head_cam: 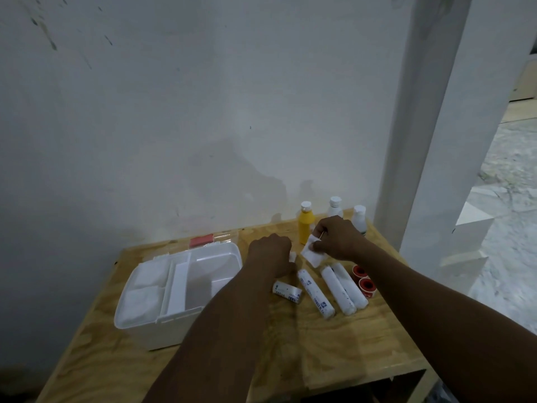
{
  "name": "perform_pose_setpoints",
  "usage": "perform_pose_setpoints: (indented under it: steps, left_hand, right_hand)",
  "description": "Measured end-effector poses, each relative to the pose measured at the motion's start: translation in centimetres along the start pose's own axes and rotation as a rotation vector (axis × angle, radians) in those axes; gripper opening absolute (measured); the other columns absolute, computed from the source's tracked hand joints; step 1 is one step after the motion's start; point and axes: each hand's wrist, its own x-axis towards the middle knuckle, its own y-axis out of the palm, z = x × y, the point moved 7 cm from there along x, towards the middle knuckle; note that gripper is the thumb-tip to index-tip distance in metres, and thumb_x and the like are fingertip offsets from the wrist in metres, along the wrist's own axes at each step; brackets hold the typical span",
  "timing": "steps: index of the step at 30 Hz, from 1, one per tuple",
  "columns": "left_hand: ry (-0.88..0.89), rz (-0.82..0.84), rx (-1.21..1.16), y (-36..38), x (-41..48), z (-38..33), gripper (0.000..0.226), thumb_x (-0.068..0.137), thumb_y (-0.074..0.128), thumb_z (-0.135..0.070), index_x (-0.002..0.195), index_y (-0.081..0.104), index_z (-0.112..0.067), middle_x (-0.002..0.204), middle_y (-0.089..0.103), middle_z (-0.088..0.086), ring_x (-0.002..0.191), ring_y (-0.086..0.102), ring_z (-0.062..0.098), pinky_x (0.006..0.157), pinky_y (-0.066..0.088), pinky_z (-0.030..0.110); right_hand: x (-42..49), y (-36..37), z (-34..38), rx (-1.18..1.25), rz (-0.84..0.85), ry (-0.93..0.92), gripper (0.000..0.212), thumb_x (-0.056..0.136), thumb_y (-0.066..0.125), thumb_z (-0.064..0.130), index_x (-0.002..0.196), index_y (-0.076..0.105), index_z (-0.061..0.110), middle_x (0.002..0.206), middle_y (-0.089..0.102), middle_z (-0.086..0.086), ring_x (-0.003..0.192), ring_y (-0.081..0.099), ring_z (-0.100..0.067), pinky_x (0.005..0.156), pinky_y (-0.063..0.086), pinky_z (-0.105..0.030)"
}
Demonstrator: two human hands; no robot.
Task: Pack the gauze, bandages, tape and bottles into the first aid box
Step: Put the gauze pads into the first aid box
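The white first aid box (151, 327) stands open on the left of the wooden table, with white gauze pads in its left compartment. My right hand (337, 237) pinches a white gauze pad (312, 254) just above the table. My left hand (271, 254) is closed over a small white piece (293, 256) beside it. Several wrapped bandage rolls (315, 292) lie in front of my hands. Two red tape rolls (363, 279) sit to their right. A yellow bottle (305, 225) and two white bottles (334, 207) stand by the wall.
The box's clear lid with a red latch (201, 240) leans behind the box. A white pillar (412, 126) rises at the table's right rear corner. The table's front edge (363, 376) has an open shelf gap below it.
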Motion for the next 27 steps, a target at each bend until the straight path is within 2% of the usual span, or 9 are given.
perform_pose_setpoints:
  steps: [6,8,10,14,17,19,21,24,27]
  left_hand:
    - [0.02,-0.067,0.038,-0.7,-0.2,-0.3,0.028,0.095,0.057,-0.035,0.117,0.061,-0.017,0.111,0.065,0.008,0.097,0.064,0.027,0.074,0.044,0.036]
    - [0.011,-0.069,-0.023,-1.5,-0.5,0.0,0.031,0.095,0.056,-0.03,0.123,0.056,-0.018,0.116,0.062,0.008,0.101,0.063,0.029,0.079,0.047,0.038]
    - [-0.004,-0.067,-0.135,-2.6,-0.9,0.5,0.033,0.093,0.055,-0.022,0.125,0.05,-0.02,0.113,0.061,0.009,0.094,0.061,0.029,0.075,0.048,0.038]
    - [-0.013,-0.13,-0.373,-5.2,-1.9,2.3,0.03,0.089,0.05,-0.007,0.114,0.045,-0.024,0.082,0.05,0.003,0.063,0.048,0.022,0.053,0.036,0.032]
    - [-0.047,-0.209,-0.434,-7.7,-3.4,4.5,0.026,0.088,0.048,-0.002,0.1,0.057,-0.022,0.086,0.056,0.0,0.076,0.056,0.026,0.066,0.048,0.039]
    - [-0.085,-0.234,-0.478,-8.7,-4.5,6.6,0.023,0.086,0.05,-0.004,0.088,0.064,-0.022,0.104,0.066,0.003,0.093,0.062,0.027,0.08,0.054,0.039]
    - [-0.129,-0.275,-0.557,-9.5,-5.8,9.1,0.017,0.084,0.052,-0.015,0.082,0.067,-0.023,0.108,0.069,0.003,0.1,0.065,0.026,0.088,0.055,0.04]
    - [-0.23,-0.368,-0.643,-10.8,-8.4,13.5,0.015,0.081,0.058,-0.036,0.073,0.066,-0.027,0.096,0.07,-0.002,0.091,0.065,0.02,0.077,0.053,0.029]
    - [-0.319,-0.433,-0.656,-11.8,-11.4,17.6,0.021,0.081,0.074,-0.04,0.068,0.065,-0.026,0.081,0.066,-0.01,0.085,0.059,0.011,0.073,0.045,0.026]
  right_hand:
    - [0.0,-0.4,-0.7,0.022,-0.023,0.03,0.019,0.079,0.079,0.023,0.089,0.062,0.019,0.088,0.063,-0.001,0.079,0.058,-0.014,0.058,0.038,-0.017]
    - [-0.1,-0.8,-1.0,0.037,-0.044,0.039,0.019,0.08,0.078,0.022,0.09,0.063,0.019,0.09,0.063,-0.002,0.08,0.059,-0.014,0.059,0.041,-0.018]
    - [-0.1,-1.2,-0.9,0.054,-0.075,0.03,0.019,0.081,0.077,0.022,0.091,0.061,0.02,0.094,0.063,-0.004,0.081,0.059,-0.015,0.065,0.045,-0.023]
    - [-0.3,-1.9,0.2,0.09,-0.117,0.007,0.025,0.084,0.074,0.023,0.101,0.056,0.019,0.085,0.062,-0.002,0.076,0.06,-0.019,0.062,0.047,-0.027]
    - [-0.5,-2.1,1.9,0.117,-0.136,-0.036,0.021,0.086,0.07,0.022,0.096,0.051,0.02,0.072,0.057,0.004,0.065,0.058,-0.019,0.057,0.043,-0.027]
    - [-0.7,-2.2,3.7,0.141,-0.146,-0.072,0.018,0.087,0.067,0.019,0.086,0.05,0.022,0.072,0.054,0.008,0.064,0.056,-0.021,0.058,0.04,-0.027]
    - [-0.9,-2.0,5.7,0.174,-0.146,-0.088,0.017,0.086,0.067,0.018,0.081,0.051,0.02,0.072,0.057,0.003,0.065,0.057,-0.025,0.062,0.043,-0.028]
    - [-1.3,-0.9,9.4,0.257,-0.099,-0.098,0.013,0.086,0.069,0.02,0.083,0.059,0.012,0.066,0.063,-0.008,0.058,0.061,-0.025,0.054,0.048,-0.028]
    - [-1.9,0.9,13.1,0.338,-0.031,-0.109,0.017,0.087,0.07,0.021,0.085,0.062,0.006,0.069,0.07,-0.019,0.052,0.063,-0.02,0.042,0.045,-0.026]
